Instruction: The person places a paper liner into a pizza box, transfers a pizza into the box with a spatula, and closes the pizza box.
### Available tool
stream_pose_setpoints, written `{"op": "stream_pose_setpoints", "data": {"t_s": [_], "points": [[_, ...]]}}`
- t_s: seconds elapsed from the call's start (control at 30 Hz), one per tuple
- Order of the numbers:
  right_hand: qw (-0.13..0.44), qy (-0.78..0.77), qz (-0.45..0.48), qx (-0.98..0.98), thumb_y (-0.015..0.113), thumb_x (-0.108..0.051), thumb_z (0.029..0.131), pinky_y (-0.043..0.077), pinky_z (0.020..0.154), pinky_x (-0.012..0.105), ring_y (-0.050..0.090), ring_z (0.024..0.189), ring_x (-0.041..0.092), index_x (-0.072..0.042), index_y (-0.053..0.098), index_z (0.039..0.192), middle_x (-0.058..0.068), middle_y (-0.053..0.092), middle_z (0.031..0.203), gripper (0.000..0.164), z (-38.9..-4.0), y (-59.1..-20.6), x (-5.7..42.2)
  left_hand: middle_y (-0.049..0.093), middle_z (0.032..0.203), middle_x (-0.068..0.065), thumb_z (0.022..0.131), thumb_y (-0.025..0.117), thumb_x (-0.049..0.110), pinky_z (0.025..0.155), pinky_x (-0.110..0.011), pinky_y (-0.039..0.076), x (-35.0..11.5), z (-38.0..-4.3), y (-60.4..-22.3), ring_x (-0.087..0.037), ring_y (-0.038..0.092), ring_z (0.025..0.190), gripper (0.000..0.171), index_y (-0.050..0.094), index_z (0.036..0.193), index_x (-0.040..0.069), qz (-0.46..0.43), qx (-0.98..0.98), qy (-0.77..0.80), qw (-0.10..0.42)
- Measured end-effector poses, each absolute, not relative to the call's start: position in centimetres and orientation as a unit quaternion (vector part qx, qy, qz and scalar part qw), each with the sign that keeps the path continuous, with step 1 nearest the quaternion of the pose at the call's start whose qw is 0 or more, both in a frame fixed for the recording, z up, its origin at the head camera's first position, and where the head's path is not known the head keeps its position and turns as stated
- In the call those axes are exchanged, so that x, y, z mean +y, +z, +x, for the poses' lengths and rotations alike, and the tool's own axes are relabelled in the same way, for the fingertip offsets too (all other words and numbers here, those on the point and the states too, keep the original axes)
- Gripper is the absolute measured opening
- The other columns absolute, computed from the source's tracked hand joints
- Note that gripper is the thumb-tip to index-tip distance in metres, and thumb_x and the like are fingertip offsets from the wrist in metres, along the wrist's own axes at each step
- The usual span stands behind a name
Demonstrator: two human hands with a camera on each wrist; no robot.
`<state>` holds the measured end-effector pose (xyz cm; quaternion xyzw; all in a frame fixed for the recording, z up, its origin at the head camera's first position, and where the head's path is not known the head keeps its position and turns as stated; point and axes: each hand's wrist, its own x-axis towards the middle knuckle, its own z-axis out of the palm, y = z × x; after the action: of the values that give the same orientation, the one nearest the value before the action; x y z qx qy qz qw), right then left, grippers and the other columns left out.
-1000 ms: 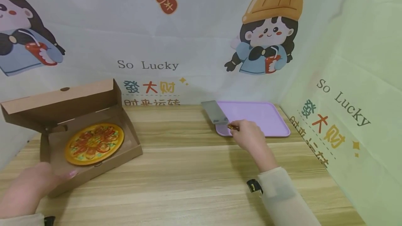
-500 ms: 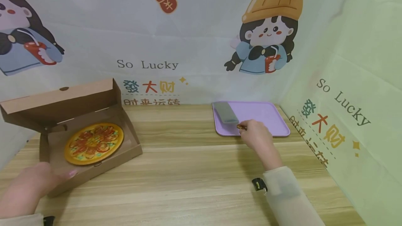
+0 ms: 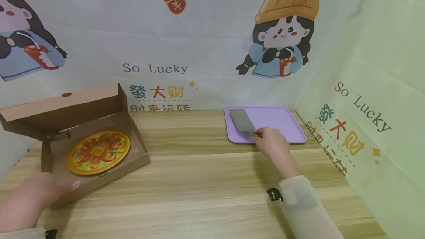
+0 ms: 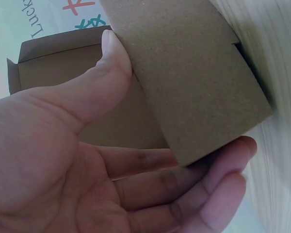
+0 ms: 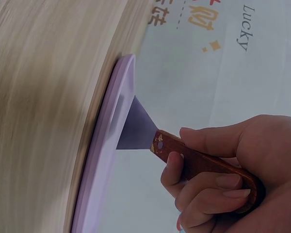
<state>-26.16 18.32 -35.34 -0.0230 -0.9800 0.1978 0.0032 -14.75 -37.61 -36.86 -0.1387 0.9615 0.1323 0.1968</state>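
At the left of the head view stands a pizza box of brown cardboard, lid raised, a round topped pizza inside. My left hand grips its near left corner, thumb over the wall and fingers curled beneath, as the left wrist view shows. My right hand holds a metal spatula by its brown handle, fingers wrapped round it. Its flat blade is over the left part of a lilac tray, and in the right wrist view its front edge meets the tray's surface.
A printed cloth hangs behind the wooden table, and more of it closes off the right side. The tray lies close to the back cloth, with bare tabletop between box and tray.
The spatula has moved right with my right hand, from across the tray's left edge to inside it, and its blade has tilted lower. My left hand stays at the box.
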Motion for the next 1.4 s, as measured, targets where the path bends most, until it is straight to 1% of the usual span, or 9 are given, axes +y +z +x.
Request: {"op": "stream_pose_setpoints", "data": {"t_s": [0.23,0.43,0.6,0.8,0.97,1.1,1.23,1.4], "points": [[0.008,0.197,-0.026,-0.980,0.060,-0.024,0.105,0.057,0.077,0.050,0.069,0.107,0.042,-0.015,0.073,0.135,0.024,0.070,0.138,0.035,-26.3,-35.5,19.2,0.056,0.119,-0.053,0.101,0.055,0.067,0.092,-0.069,0.056,-37.9,-14.9,-37.1,-0.067,0.061,0.107,0.104,0.043,0.122,-0.035,-0.137,0.961,0.137,0.196],[0.009,0.197,-0.026,-0.980,0.060,-0.025,0.105,0.056,0.072,0.046,0.069,0.104,0.041,-0.014,0.073,0.136,0.025,0.071,0.136,0.035,-26.4,-35.4,19.7,0.054,0.121,-0.054,0.102,0.055,0.066,0.091,-0.069,0.057,-38.1,-14.9,-37.2,-0.068,0.061,0.109,0.103,0.043,0.123,-0.035,-0.140,0.958,0.144,0.204],[0.010,0.197,-0.025,-0.980,0.060,-0.026,0.105,0.057,0.075,0.050,0.069,0.104,0.041,-0.014,0.073,0.135,0.024,0.071,0.136,0.035,-26.4,-35.3,19.8,0.054,0.122,-0.054,0.101,0.054,0.070,0.094,-0.070,0.056,-38.1,-14.9,-37.2,-0.068,0.060,0.110,0.108,0.042,0.125,-0.034,-0.144,0.957,0.139,0.211],[0.010,0.197,-0.023,-0.980,0.061,-0.024,0.104,0.058,0.084,0.055,0.069,0.106,0.041,-0.012,0.073,0.135,0.025,0.070,0.137,0.035,-26.3,-35.3,20.0,0.055,0.121,-0.053,0.101,0.054,0.069,0.093,-0.069,0.056,-38.0,-14.8,-37.2,-0.067,0.061,0.109,0.105,0.044,0.124,-0.034,-0.142,0.958,0.139,0.208],[0.009,0.195,-0.022,-0.981,0.061,-0.023,0.104,0.058,0.082,0.054,0.069,0.105,0.041,-0.012,0.073,0.135,0.025,0.070,0.137,0.035,-26.2,-35.3,20.3,0.056,0.120,-0.052,0.101,0.054,0.069,0.093,-0.070,0.055,-38.0,-14.8,-37.1,-0.067,0.060,0.109,0.105,0.044,0.123,-0.034,-0.141,0.958,0.138,0.206],[0.011,0.191,-0.021,-0.981,0.061,-0.024,0.104,0.058,0.084,0.057,0.070,0.108,0.044,-0.012,0.073,0.134,0.027,0.070,0.136,0.035,-26.2,-35.3,20.6,0.056,0.120,-0.053,0.101,0.054,0.068,0.093,-0.070,0.056,-38.0,-14.8,-37.2,-0.067,0.061,0.109,0.105,0.045,0.123,-0.034,-0.141,0.958,0.138,0.209],[0.007,0.189,-0.025,-0.982,0.061,-0.026,0.104,0.058,0.081,0.055,0.070,0.110,0.045,-0.013,0.073,0.135,0.028,0.070,0.137,0.036,-26.1,-35.3,21.0,0.057,0.118,-0.052,0.101,0.055,0.067,0.092,-0.070,0.056,-38.2,-14.8,-37.4,-0.067,0.062,0.107,0.103,0.046,0.122,-0.034,-0.137,0.958,0.140,0.208],[0.001,0.188,-0.024,-0.982,0.060,-0.025,0.105,0.056,0.072,0.047,0.070,0.101,0.042,-0.011,0.072,0.136,0.029,0.070,0.135,0.037,-26.2,-35.2,21.7,0.058,0.116,-0.051,0.101,0.055,0.069,0.092,-0.069,0.056,-38.3,-14.9,-37.5,-0.065,0.063,0.106,0.104,0.047,0.120,-0.033,-0.134,0.961,0.135,0.200]]}}
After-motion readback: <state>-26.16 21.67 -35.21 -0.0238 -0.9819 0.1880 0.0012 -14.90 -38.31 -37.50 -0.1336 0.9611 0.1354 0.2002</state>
